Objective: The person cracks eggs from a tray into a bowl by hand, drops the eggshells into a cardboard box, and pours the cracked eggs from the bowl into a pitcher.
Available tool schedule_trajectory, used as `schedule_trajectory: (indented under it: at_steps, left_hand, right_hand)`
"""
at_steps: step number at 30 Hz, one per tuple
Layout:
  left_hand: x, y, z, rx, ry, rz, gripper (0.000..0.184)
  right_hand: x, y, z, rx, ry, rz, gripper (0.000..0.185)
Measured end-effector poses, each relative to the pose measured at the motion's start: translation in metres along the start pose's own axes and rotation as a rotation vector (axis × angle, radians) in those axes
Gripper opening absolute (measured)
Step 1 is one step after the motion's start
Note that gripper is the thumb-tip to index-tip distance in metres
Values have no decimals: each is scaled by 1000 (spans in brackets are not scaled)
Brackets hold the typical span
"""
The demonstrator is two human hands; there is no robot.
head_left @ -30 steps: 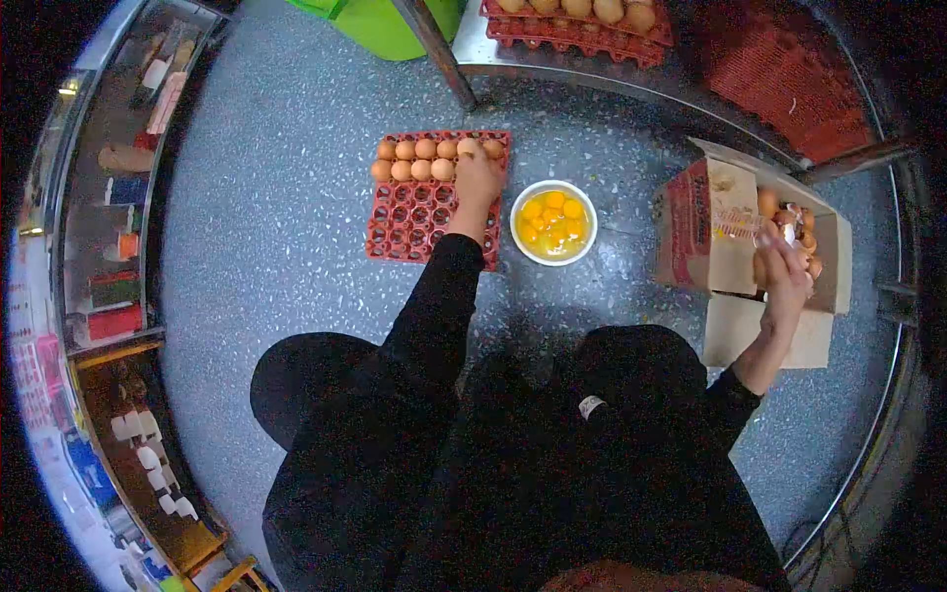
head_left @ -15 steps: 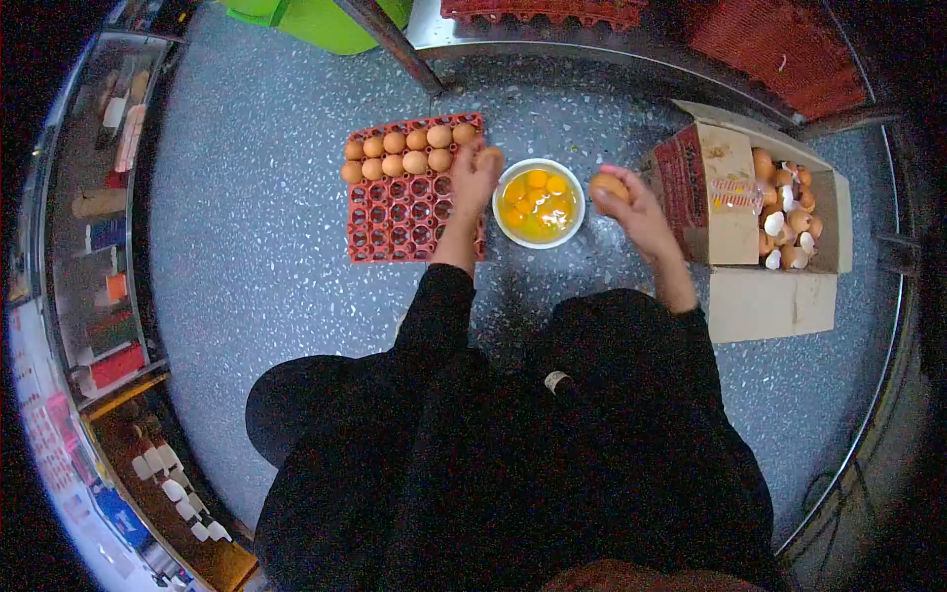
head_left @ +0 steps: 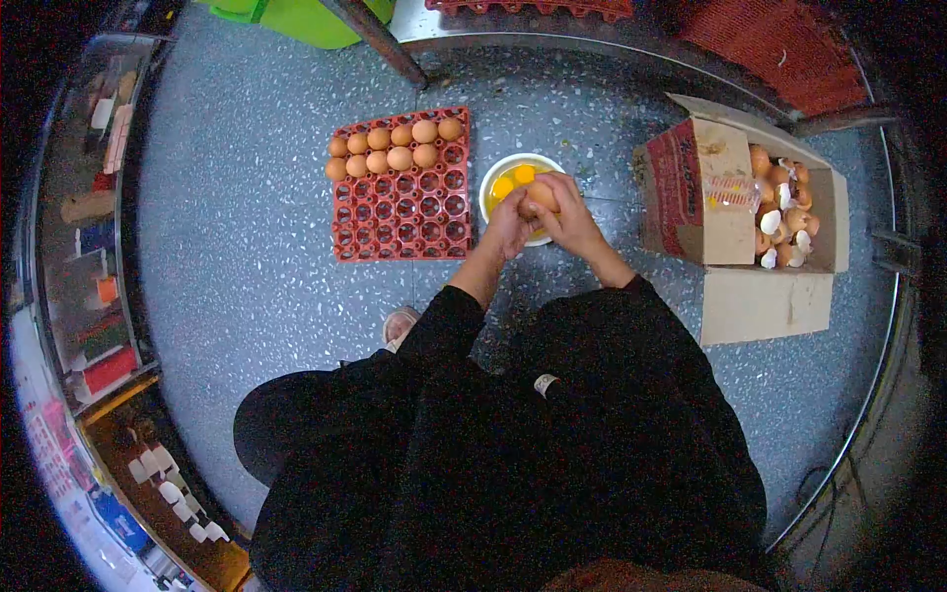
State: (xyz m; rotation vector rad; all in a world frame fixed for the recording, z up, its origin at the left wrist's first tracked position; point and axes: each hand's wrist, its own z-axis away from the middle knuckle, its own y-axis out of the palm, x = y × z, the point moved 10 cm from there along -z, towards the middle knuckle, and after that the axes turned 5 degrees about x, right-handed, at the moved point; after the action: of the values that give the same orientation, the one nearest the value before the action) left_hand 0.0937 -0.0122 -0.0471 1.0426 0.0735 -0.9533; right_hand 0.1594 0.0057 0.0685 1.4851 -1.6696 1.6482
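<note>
Both hands meet over the white bowl [head_left: 485, 187], which holds several yolks in clear liquid. My right hand [head_left: 569, 222] is wrapped round a brown egg [head_left: 540, 197] above the bowl. Against the lower left of that egg, my left hand [head_left: 508, 229] has its fingers curled; whether it holds a second egg is hidden. The red egg tray [head_left: 400, 237] lies on the floor to the left, with several brown eggs [head_left: 400, 158] in its two back rows and bare cups in front.
An open cardboard box [head_left: 725, 158] with eggshells [head_left: 784, 212] stands on the right. Behind are a metal-legged table [head_left: 380, 44], a green container [head_left: 311, 20] and red trays [head_left: 774, 54]. A shelf unit [head_left: 148, 266] runs along the left.
My right hand has come from the box with a brown egg to the bowl. My left hand has left the tray with an egg and moved to the bowl, meeting my right hand.
</note>
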Motion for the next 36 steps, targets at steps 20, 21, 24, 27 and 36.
schedule_trajectory:
  at_steps: [20, 21, 24, 27, 36]
  left_hand:
    - [-31, -4, 19, -66, -70, -698, 48]
    - [-32, -5, 20, -67, -68, -699, 48]
    - [-41, -8, 19, -92, -30, -799, 55]
    - [-48, -6, 17, -71, 10, -865, 54]
    - [-56, -9, 18, -47, -45, -1173, 42]
  right_hand:
    - [-98, 46, 28, 131, 852, -1298, 39]
    - [-94, 44, 26, 133, 849, -1298, 39]
    - [-79, 46, 21, 239, 803, -1221, 40]
    - [-82, 44, 19, 296, 783, -967, 41]
    - [-94, 51, 2, 418, 434, -511, 40]
